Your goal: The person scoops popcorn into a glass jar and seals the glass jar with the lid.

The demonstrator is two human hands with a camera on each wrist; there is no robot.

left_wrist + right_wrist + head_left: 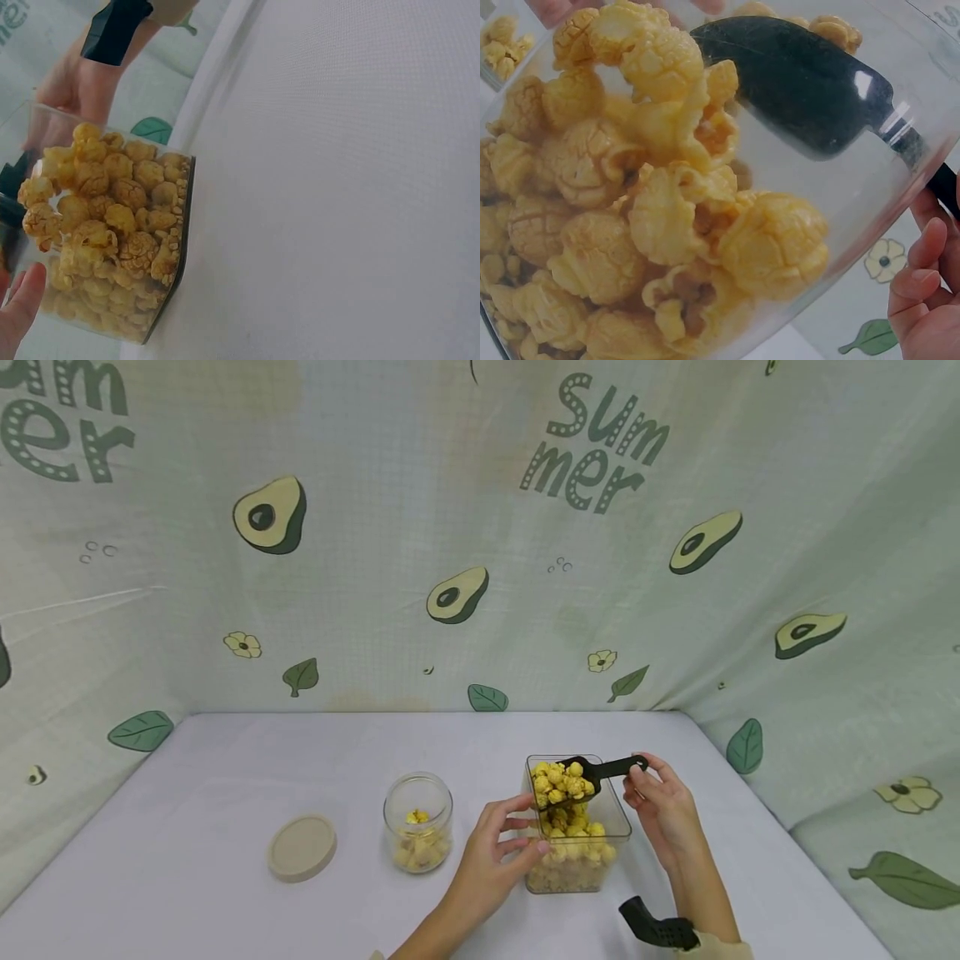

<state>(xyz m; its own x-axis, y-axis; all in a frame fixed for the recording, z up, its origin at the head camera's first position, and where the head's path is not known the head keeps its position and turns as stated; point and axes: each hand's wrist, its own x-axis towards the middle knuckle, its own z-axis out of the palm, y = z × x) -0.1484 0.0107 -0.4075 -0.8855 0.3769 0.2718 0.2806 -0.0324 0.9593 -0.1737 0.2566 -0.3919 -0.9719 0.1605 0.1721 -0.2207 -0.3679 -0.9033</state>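
Observation:
A clear square container [617, 817] of yellow popcorn [566, 847] stands on the right half of the table. My right hand [671, 814] pinches the handle end of a black scoop [615, 767]. The scoop's bowl, heaped with popcorn, is at the container's open top, toward its far side. My left hand [491, 852] holds the container's near left side, thumb at the front and fingers along the left wall. Through the clear wall in the right wrist view, the dark scoop bowl [802, 82] shows above the popcorn. The left wrist view shows only fingertips [28, 296] of my left hand.
Left of the container stands a lidless round clear jar [447, 827] with some popcorn at its bottom. A beige round lid [302, 850] lies farther left on the white table [225, 793]. Patterned cloth [360, 568] hangs behind the table and along its sides.

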